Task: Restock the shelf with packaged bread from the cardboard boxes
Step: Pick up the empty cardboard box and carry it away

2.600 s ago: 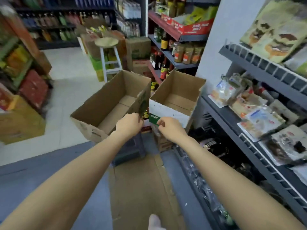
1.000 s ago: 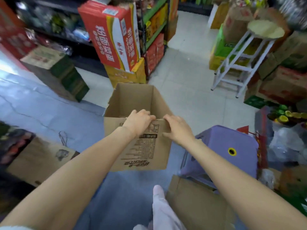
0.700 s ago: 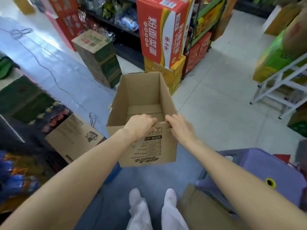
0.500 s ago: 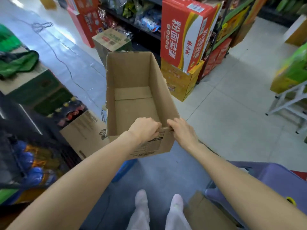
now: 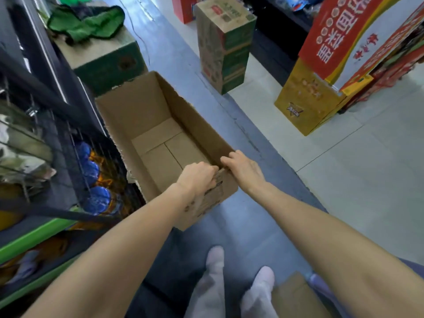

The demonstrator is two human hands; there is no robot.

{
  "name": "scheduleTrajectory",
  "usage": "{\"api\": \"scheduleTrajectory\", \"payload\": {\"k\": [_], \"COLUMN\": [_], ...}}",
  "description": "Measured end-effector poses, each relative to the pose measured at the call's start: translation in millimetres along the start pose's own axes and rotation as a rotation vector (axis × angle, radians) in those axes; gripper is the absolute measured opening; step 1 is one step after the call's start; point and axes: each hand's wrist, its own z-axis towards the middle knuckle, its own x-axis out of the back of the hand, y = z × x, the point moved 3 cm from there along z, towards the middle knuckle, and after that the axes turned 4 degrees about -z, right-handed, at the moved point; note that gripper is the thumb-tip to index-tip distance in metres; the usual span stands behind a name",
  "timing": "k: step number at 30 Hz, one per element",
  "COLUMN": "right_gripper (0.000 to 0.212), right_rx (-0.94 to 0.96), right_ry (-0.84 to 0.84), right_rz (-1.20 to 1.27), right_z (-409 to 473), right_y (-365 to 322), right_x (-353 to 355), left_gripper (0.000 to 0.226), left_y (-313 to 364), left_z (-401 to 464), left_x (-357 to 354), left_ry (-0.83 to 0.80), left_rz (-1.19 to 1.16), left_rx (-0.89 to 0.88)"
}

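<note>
An open brown cardboard box [image 5: 149, 125] hangs in the air in front of me, its inside bare down to the folded bottom flaps. My left hand [image 5: 198, 177] grips the box's near wall at the rim, fingers curled over the edge. Right beside it, my right hand [image 5: 244, 167] grips the same rim at the near right corner. No packaged bread shows in the box. A wire shelf [image 5: 46, 138] with bagged goods stands close on the left.
A green-sided carton [image 5: 107, 58] with a green cloth [image 5: 87, 21] on top sits behind the box. A tall carton stack [image 5: 224, 44] and a yellow carton [image 5: 307, 104] under a red one [image 5: 344, 35] stand on the floor ahead. My feet [image 5: 236, 283] are below.
I have turned left with the box held in both hands, away from the bread shelf and purple stool. The box now hangs beside the left wire shelf, tilted away from me.
</note>
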Motion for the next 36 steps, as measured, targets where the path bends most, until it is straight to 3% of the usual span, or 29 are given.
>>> {"api": "scheduleTrajectory", "payload": {"k": [2,6,14,20,27,32,36], "right_gripper": [0.004,0.01,0.031,0.037,0.045,0.042,0.034], "right_rx": [0.006,-0.039,-0.174,-0.292,-0.259,-0.42,-0.596], "right_ry": [-0.03,-0.063,-0.416,-0.465,-0.318,-0.155,-0.151], "right_rz": [-0.025,-0.041,0.063,0.18,0.232,0.392,0.416], "right_z": [16.5,43.0,40.5,32.0,5.4,-41.3,-105.5], "right_y": [-7.4,-16.2,-3.2,-6.7,-5.6,20.7,63.8], "right_x": [-11.5,-34.0,-87.0,-107.3,-97.9,-58.9,-31.4], "left_gripper": [0.021,0.019,0.019,0.019,0.022,0.027,0.03], "left_y": [-15.0,-41.1,-39.4,-43.1,-36.4,6.0,76.6], "left_z": [3.9,14.7,18.8,11.1,6.1,7.3,15.0], "left_x": [-10.7,-26.7,-84.6,-96.0,-92.2,-48.8,-27.6], "left_ry": [0.014,0.04,-0.132,-0.182,-0.198,-0.064,-0.105], "left_rz": [-0.019,-0.006,0.011,-0.093,-0.285,-0.288,-0.202], "left_rx": [0.035,0.097,0.186,0.224,0.292,0.252,0.12]}}
